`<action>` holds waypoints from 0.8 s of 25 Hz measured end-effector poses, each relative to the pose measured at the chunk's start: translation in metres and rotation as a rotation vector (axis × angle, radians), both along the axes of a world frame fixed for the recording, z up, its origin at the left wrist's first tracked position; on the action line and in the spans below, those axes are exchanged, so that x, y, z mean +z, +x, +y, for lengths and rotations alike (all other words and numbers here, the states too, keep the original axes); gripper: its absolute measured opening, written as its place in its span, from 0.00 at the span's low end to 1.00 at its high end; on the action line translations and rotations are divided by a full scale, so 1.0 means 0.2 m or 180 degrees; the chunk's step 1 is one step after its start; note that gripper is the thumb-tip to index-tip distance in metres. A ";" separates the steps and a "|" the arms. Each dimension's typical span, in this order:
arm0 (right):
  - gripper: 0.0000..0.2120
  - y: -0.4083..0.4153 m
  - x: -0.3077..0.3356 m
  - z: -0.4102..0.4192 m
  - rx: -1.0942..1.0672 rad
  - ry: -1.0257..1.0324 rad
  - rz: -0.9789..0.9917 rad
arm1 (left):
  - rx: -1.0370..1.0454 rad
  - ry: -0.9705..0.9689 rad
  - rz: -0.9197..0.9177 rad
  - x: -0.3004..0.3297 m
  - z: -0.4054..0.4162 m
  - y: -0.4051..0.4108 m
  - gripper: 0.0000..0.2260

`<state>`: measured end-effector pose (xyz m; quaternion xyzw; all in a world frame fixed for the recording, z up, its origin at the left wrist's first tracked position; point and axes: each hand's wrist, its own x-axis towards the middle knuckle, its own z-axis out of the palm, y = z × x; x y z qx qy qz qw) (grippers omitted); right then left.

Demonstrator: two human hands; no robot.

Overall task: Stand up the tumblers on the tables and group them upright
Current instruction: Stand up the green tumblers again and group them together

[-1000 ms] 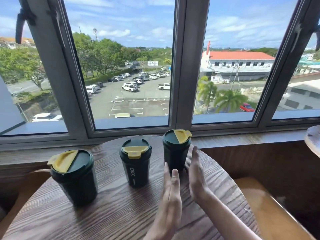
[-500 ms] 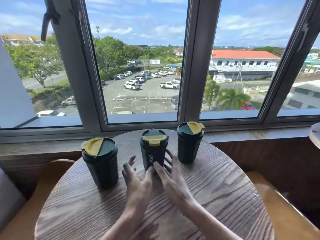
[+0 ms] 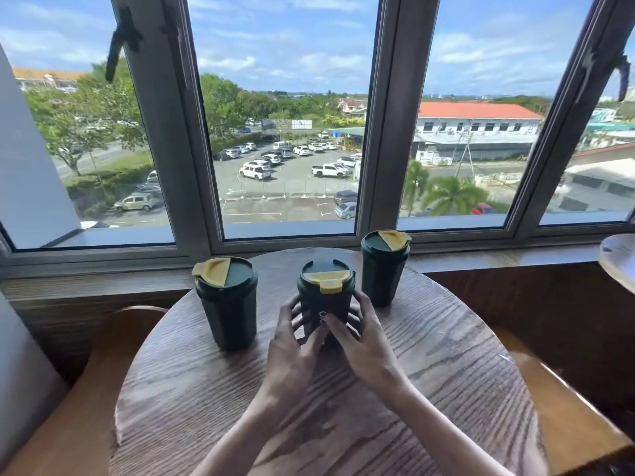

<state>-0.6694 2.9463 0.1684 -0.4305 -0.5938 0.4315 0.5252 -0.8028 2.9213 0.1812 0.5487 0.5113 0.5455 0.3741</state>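
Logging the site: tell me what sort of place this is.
Probably a café or lounge on an upper floor: a round wooden table by a wide window above a car park, a second table at right, and lidded tumblers.

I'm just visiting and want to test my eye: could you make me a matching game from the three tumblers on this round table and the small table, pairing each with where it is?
Things:
1. Left tumbler
2. Middle tumbler
3. Right tumbler
4. Small table

Places:
A. Nearest the window
B. At the picture's right edge
C. Held between both hands
D. Standing alone, untouched, away from the hands

Pairs: 1-D, 2-C, 3-A, 4-B
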 end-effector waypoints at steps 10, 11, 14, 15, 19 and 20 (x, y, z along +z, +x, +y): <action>0.26 0.10 -0.04 -0.27 0.0023 0.0030 0.0124 | 0.0008 0.0128 0.0030 -0.02 -0.27 0.08 0.23; 0.26 0.11 -0.04 -0.27 0.0037 0.0016 0.0119 | 0.0004 0.0116 0.0025 -0.02 -0.27 0.08 0.23; 0.27 0.10 -0.02 -0.28 0.0076 -0.0002 0.0103 | 0.0030 0.0083 0.0009 -0.02 -0.28 0.08 0.23; 0.27 0.09 -0.02 -0.29 0.0080 -0.0008 0.0096 | 0.0032 0.0086 0.0018 -0.02 -0.28 0.08 0.23; 0.26 0.06 0.03 -0.35 0.0060 -0.0047 0.0167 | -0.0020 0.0061 0.0150 -0.05 -0.29 0.04 0.24; 0.24 0.06 0.03 -0.39 -0.0129 -0.0087 0.0129 | -0.0003 0.0012 0.0196 -0.07 -0.30 0.01 0.24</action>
